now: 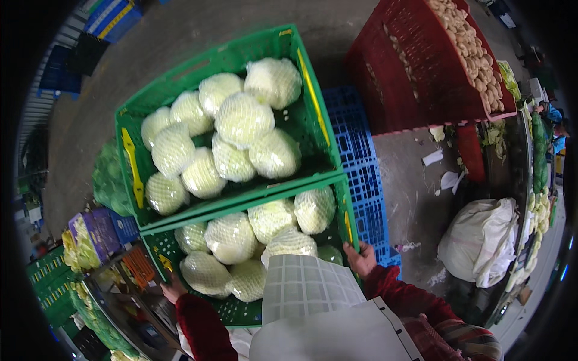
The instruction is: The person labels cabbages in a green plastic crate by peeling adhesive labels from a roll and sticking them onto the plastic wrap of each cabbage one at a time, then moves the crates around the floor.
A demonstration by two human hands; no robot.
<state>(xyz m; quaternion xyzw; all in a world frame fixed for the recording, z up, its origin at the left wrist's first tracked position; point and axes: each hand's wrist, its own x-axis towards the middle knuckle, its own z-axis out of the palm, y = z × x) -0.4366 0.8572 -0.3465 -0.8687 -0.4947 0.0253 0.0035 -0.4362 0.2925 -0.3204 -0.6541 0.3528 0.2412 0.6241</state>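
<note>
Two green plastic crates lie before me, one beyond the other with their rims meeting. My left hand (174, 287) grips the left side of the near crate (344, 192). On its opposite side, my right hand (362, 260) has its fingers around the rim. Inside are several pale cabbages (230, 237) in foam netting and clear film, and a darker green item (330, 254) shows at the right. The far crate (203, 65), with yellow side latches, holds more wrapped cabbages (244, 119). White checked fabric (311, 280) in the foreground hides part of the near crate.
A blue plastic pallet (361, 180) extends right of the crates. Beyond it stands a red crate (397, 81) heaped with tan produce (474, 49). A stuffed white sack (478, 243) and leaf scraps lie at right. A green net bag (110, 176) and purple crate (99, 234) are at left.
</note>
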